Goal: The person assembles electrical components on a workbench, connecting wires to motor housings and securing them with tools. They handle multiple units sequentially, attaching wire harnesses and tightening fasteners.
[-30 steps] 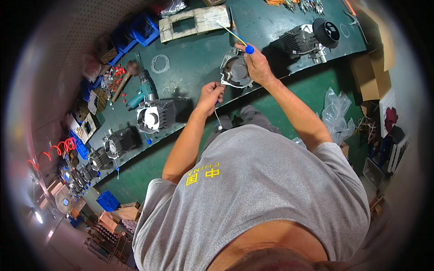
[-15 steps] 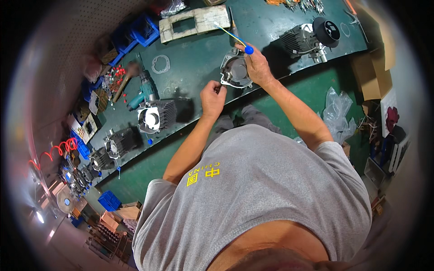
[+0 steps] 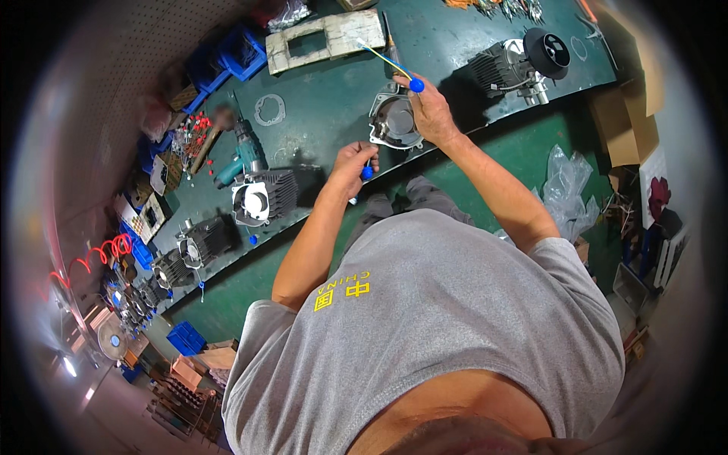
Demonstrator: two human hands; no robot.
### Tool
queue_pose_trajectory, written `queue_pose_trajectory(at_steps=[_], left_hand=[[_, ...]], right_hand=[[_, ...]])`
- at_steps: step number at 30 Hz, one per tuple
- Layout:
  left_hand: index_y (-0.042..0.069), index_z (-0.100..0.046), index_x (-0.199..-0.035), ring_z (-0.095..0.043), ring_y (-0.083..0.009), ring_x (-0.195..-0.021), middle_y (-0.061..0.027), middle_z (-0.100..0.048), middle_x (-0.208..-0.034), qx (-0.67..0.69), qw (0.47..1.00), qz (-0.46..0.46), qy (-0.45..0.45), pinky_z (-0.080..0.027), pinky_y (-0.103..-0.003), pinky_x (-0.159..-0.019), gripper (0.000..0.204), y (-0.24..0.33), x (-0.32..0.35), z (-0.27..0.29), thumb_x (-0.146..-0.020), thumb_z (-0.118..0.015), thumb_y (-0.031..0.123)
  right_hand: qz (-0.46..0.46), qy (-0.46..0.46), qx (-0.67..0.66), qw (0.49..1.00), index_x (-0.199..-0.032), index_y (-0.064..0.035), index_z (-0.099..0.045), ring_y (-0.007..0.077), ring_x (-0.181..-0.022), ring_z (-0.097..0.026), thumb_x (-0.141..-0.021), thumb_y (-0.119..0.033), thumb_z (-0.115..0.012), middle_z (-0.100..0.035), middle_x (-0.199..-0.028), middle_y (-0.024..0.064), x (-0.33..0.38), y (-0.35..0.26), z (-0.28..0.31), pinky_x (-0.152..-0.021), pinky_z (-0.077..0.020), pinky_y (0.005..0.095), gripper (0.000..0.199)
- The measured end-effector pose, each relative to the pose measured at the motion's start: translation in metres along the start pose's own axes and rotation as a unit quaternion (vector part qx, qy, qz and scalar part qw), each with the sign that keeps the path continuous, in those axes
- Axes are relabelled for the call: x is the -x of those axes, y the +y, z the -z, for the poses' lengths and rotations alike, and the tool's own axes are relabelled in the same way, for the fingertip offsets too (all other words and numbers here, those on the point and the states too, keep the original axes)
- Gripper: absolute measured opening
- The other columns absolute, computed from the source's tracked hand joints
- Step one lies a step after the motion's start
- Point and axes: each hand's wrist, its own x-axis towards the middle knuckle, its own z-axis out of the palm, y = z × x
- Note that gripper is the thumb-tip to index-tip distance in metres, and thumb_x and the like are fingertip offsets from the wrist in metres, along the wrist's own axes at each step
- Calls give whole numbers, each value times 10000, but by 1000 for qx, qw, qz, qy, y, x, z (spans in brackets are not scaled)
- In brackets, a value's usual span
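A round cast-metal housing (image 3: 395,121) stands near the front edge of the bench, its open cavity facing me. Wrapped around its right side is my right hand (image 3: 434,114). At that hand's fingers sits a blue rubber ball (image 3: 417,85), and a blue and yellow wire lead (image 3: 393,62) runs from it toward the back left. My left hand (image 3: 352,168) is closed at the housing's lower left, by the bench edge. From its fingers hangs a second lead with a blue ball (image 3: 368,173) and a pale end lower down; the fingertips partly hide this lead.
A finned motor with a black fan wheel (image 3: 546,54) stands to the right. Leftward are a finned housing (image 3: 265,197), a teal power drill (image 3: 243,155), a gasket (image 3: 269,109) and blue bins (image 3: 241,53). Behind lies a worn board with a rectangular cutout (image 3: 356,34).
My left hand has drawn slightly down and left from the housing, and a blue ball on a lead now shows beneath its fingers. The right hand has barely moved.
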Motion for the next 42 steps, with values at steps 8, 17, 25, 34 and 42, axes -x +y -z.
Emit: queue_pose_trajectory(at_steps=[8, 17, 25, 34, 42], left_hand=[[38, -604, -844, -578, -113, -662, -13, -638, -757, -385, 857, -304, 159, -470, -295, -621, 114, -25, -3, -15, -929, -677, 61], [41, -642, -1036, -625, -141, -827, -36, -664, -935, -62, 998, 16, -26, -551, -308, -711, 150, 9, -2, 0, -1012, -640, 189], [33, -687, -942, -621, -113, -732, -38, -694, -856, -108, 990, 6, -91, -505, -264, -652, 145, 1, -21, 18, -985, -683, 171], [63, -658, -812, -584, -97, -692, -20, -663, -786, -90, 994, -33, -57, -464, -256, -631, 158, -3, -22, 13, -936, -739, 119], [49, -551, -743, -545, -95, -659, 18, -594, -729, -495, 744, -421, 154, -422, -296, -596, 262, -7, -9, -9, -853, -786, 89]], right_hand=[[-3, 21, 18, 1000, -1344, -133, -650, 368, -1275, -579, -1027, -70, -524, -592, -1403, 156, 3, -1, -2, -1059, -496, 430, 347], [9, 31, 20, 999, -1323, -125, -664, 364, -1251, -598, -1017, -48, -522, -610, -1376, 157, 3, -4, -2, -1052, -502, 420, 345], [8, 31, 11, 999, -1335, -131, -656, 370, -1255, -592, -1019, -60, -522, -612, -1362, 170, 3, 2, -4, -1055, -498, 423, 350], [7, 27, 20, 999, -1332, -134, -654, 375, -1247, -592, -1041, -89, -502, -614, -1359, 165, 2, 0, -3, -1047, -499, 437, 331], [9, 29, 26, 999, -1332, -137, -654, 371, -1252, -589, -1038, -86, -508, -611, -1372, 157, 2, 0, -3, -1048, -503, 434, 332]])
